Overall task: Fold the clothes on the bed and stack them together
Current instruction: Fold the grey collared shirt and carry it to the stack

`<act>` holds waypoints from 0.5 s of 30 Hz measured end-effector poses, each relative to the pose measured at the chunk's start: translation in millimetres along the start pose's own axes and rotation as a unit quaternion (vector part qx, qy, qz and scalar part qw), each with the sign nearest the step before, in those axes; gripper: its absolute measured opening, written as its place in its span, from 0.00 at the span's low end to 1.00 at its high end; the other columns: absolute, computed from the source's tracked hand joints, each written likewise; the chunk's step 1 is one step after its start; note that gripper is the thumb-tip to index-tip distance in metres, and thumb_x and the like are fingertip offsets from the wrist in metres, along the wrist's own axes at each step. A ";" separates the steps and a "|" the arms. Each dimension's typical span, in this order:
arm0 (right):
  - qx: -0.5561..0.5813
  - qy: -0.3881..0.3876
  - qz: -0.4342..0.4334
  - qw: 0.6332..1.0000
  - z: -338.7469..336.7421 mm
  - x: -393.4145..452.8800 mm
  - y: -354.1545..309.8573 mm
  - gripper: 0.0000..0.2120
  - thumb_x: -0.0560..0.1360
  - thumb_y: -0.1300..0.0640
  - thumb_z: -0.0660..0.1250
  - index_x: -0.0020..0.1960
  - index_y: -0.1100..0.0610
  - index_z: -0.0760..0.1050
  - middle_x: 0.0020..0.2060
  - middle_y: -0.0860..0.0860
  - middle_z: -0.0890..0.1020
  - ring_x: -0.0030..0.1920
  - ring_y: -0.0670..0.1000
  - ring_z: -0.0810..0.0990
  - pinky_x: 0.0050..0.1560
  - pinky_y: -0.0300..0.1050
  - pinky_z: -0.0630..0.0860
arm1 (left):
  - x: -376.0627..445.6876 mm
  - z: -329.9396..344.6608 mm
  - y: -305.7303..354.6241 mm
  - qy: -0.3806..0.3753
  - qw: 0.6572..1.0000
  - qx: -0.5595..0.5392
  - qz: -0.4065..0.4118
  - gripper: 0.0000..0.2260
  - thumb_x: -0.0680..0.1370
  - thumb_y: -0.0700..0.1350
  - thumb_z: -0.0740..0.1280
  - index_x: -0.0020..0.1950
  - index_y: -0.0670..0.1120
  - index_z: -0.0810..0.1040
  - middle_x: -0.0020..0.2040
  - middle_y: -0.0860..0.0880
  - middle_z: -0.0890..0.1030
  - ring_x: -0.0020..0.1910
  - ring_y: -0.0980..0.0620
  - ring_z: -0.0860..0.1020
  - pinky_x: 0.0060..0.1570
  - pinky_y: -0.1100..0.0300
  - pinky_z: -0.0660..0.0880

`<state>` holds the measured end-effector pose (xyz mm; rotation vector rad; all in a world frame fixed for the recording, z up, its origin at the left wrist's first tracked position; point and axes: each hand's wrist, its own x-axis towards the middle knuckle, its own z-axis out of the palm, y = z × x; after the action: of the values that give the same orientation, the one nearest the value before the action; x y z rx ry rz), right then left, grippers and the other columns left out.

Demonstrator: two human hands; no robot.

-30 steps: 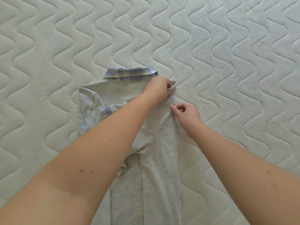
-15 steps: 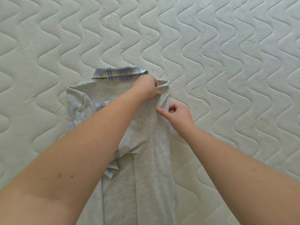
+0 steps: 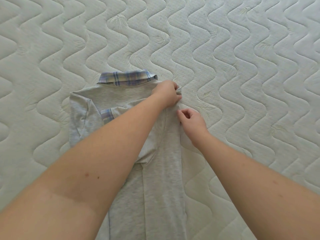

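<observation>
A light grey polo shirt with a blue and yellow plaid collar lies lengthwise on the mattress, both sides folded inward. Its plaid sleeve cuff shows on the left. My left hand reaches across the shirt and grips the folded cloth at the right shoulder, fingers curled round the edge. My right hand sits just below it at the shirt's right edge, pinching the fold with thumb and forefinger. My left forearm hides the middle of the shirt.
The quilted white mattress with a wavy stitched pattern fills the whole view around the shirt. No other garments are in sight.
The view shifted a little. My left hand stays on the right shoulder fold. My right hand moved slightly along the right edge and its forefinger has curled into a pinch.
</observation>
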<state>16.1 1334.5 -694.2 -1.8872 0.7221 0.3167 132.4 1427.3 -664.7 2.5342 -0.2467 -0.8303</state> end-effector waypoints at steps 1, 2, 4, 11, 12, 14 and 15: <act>-0.004 -0.005 -0.004 1.000 -0.5 -0.3 0.6 0.10 0.78 0.48 0.67 0.45 0.54 0.78 0.34 0.45 0.76 0.36 0.45 0.74 0.40 0.42 0.69 | 0.7 2.1 2.9 0.011 1.000 -0.005 -0.007 0.04 0.77 0.48 0.68 0.46 0.49 0.76 0.44 0.49 0.79 0.53 0.46 0.78 0.49 0.57 0.72; -0.009 -0.009 -0.007 1.000 -0.3 -0.6 1.3 0.10 0.76 0.47 0.69 0.45 0.54 0.77 0.32 0.44 0.74 0.33 0.44 0.71 0.37 0.40 0.67 | 1.0 5.0 4.4 0.026 0.999 -0.018 -0.017 0.03 0.76 0.48 0.68 0.48 0.50 0.77 0.47 0.49 0.81 0.54 0.46 0.79 0.50 0.57 0.71; -0.020 -0.005 -0.005 1.000 2.4 -0.9 2.1 0.12 0.74 0.46 0.72 0.45 0.54 0.76 0.31 0.44 0.72 0.31 0.43 0.69 0.34 0.40 0.65 | 1.3 11.9 3.9 0.077 0.995 -0.057 -0.033 0.04 0.76 0.47 0.68 0.50 0.51 0.77 0.50 0.50 0.82 0.54 0.48 0.78 0.53 0.56 0.72; -0.083 0.072 0.027 0.994 13.4 4.7 -4.0 0.11 0.80 0.50 0.61 0.46 0.56 0.76 0.40 0.47 0.78 0.47 0.53 0.77 0.47 0.48 0.70 | -12.8 20.5 -6.0 0.188 0.976 -0.108 0.016 0.09 0.79 0.50 0.66 0.56 0.47 0.77 0.53 0.48 0.81 0.56 0.47 0.76 0.58 0.50 0.71; -0.085 0.075 0.027 0.993 13.9 5.0 -4.0 0.12 0.81 0.50 0.60 0.47 0.56 0.76 0.41 0.48 0.79 0.47 0.53 0.77 0.48 0.47 0.70 | -18.1 16.1 -12.7 0.204 0.975 -0.085 0.029 0.10 0.79 0.50 0.66 0.58 0.48 0.77 0.54 0.49 0.80 0.57 0.47 0.75 0.57 0.50 0.70; -0.087 0.077 0.021 0.993 15.0 4.0 -2.7 0.11 0.80 0.49 0.61 0.46 0.55 0.75 0.42 0.48 0.79 0.47 0.53 0.77 0.48 0.47 0.70 | -30.8 5.5 -33.4 0.228 0.972 -0.039 0.049 0.11 0.79 0.51 0.65 0.60 0.49 0.76 0.54 0.50 0.80 0.56 0.47 0.75 0.56 0.51 0.69; -0.088 0.078 0.018 0.993 15.4 3.0 -2.1 0.12 0.80 0.48 0.61 0.45 0.55 0.74 0.42 0.48 0.79 0.47 0.53 0.77 0.49 0.48 0.70 | -38.6 -0.9 -46.6 0.235 0.971 -0.018 0.050 0.12 0.79 0.51 0.65 0.61 0.49 0.75 0.55 0.50 0.79 0.56 0.46 0.74 0.56 0.51 0.68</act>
<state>21.3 1347.9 -700.7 -2.0847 0.8568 0.2657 103.2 1480.3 -666.5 2.5689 -0.1981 -0.1788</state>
